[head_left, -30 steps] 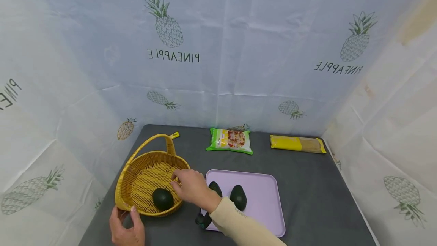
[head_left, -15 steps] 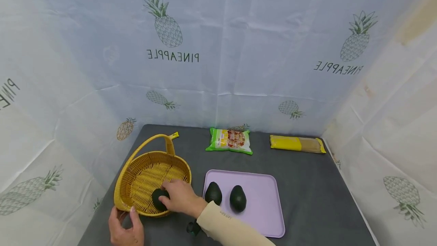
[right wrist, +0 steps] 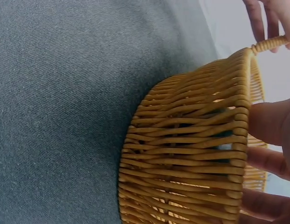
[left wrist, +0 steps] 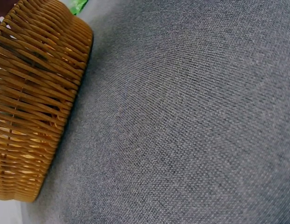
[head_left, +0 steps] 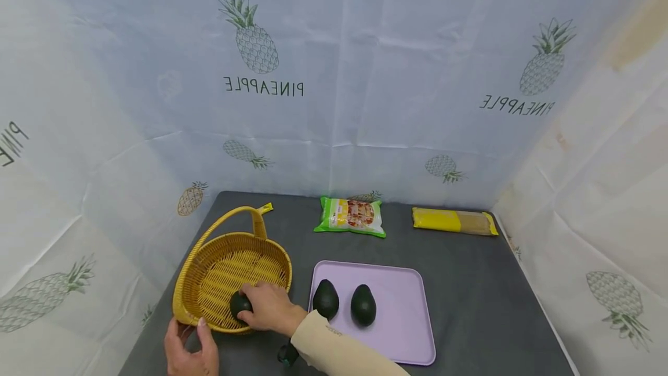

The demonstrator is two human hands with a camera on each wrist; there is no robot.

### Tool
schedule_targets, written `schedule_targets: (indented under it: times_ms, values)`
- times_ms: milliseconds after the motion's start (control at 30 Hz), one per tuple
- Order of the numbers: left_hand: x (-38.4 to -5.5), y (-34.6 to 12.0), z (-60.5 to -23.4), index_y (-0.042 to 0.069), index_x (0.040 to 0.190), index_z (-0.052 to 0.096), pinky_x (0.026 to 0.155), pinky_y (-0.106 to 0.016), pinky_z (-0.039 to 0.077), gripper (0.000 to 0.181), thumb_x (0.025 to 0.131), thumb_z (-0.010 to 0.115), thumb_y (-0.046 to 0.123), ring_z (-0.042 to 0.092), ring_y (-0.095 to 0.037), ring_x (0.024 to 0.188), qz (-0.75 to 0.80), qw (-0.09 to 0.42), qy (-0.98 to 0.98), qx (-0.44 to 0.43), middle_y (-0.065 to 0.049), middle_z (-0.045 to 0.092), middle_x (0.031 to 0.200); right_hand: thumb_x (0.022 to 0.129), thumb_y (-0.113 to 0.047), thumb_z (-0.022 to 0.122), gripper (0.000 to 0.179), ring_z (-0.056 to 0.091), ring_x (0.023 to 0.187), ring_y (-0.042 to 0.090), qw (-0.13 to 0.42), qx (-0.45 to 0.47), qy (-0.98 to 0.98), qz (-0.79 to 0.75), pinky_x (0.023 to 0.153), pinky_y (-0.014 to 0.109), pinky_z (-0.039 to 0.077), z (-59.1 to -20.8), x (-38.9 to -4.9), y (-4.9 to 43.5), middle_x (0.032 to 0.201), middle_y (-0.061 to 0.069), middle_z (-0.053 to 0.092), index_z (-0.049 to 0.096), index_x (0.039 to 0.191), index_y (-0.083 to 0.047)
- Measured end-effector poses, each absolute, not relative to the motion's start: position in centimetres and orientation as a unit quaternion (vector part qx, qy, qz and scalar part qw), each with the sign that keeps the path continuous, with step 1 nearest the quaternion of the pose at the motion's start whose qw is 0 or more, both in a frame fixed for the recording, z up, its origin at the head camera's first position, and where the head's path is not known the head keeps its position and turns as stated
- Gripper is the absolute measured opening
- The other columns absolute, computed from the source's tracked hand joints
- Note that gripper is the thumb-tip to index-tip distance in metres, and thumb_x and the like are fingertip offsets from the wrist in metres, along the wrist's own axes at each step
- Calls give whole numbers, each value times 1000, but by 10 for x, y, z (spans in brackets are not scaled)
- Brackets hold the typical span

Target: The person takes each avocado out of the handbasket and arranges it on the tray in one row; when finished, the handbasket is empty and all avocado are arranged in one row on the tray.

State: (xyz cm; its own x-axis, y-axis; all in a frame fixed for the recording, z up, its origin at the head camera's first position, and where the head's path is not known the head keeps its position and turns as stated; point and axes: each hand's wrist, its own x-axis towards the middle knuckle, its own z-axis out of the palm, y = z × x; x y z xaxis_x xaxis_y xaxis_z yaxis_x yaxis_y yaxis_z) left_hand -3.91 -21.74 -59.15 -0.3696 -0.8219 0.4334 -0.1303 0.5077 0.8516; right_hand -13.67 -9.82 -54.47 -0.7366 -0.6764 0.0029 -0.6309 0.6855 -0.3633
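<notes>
A yellow wicker basket (head_left: 229, 266) stands at the left of the table in the head view, its arched handle upright. My left hand (head_left: 192, 348) grips its near left side, at the foot of the handle; the right wrist view also shows the left hand's fingers (right wrist: 278, 18) there. My right hand (head_left: 268, 308) reaches over the near right rim and holds a dark green avocado (head_left: 240, 304) low inside the basket. Right-hand fingers (right wrist: 271, 121) reach behind the rim in the right wrist view, where the weave mostly hides the avocado.
A lilac tray (head_left: 399, 312) right of the basket bears two avocados (head_left: 363, 305). Behind lie a green-and-white food packet (head_left: 351, 215) and a yellow packet (head_left: 454, 221). A small yellow item (head_left: 267, 208) lies behind the basket. Pineapple-print cloth (head_left: 365, 103) surrounds the grey table (head_left: 469, 283).
My right hand has come down into the basket, taken hold of the avocado there and shifted it slightly left. The left hand stays at the basket's side.
</notes>
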Motion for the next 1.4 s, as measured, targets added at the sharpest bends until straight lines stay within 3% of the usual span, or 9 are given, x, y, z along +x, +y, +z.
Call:
schedule_targets:
  times_ms: [200, 567, 933, 1400]
  values:
    - [-39, -217, -591, 4, 140, 57, 83, -2, 34, 48, 94, 70, 8, 40, 24, 98, -374, 454, -737, 333, -23, 63, 120, 91, -42, 74, 46, 55, 79, 2, 98, -354, 913, -178, 56, 21, 41, -549, -139, -105, 101, -8, 64, 55, 130, -28]
    - [-43, -217, -592, -1, 137, 58, 83, 0, 32, 46, 93, 70, 5, 41, 23, 99, -372, 471, -736, 313, -28, 63, 115, 86, -43, 80, 53, 59, 82, 3, 151, -306, 919, -199, 64, 22, 47, -549, -144, -114, 106, -8, 65, 50, 127, -28]
    - [-42, -218, -593, -2, 136, 58, 83, -1, 33, 46, 91, 70, 2, 42, 23, 98, -374, 475, -734, 309, -29, 63, 114, 83, -42, 83, 54, 59, 80, 3, 163, -288, 919, -214, 66, 22, 48, -553, -142, -117, 107, -11, 64, 48, 122, -29]
    - [-42, -219, -595, -1, 137, 58, 84, 1, 32, 47, 91, 71, 3, 41, 24, 100, -370, 477, -734, 310, -29, 63, 115, 79, -36, 86, 60, 50, 74, 2, 140, -299, 910, -251, 63, 17, 43, -555, -146, -111, 99, -10, 55, 45, 121, -21]
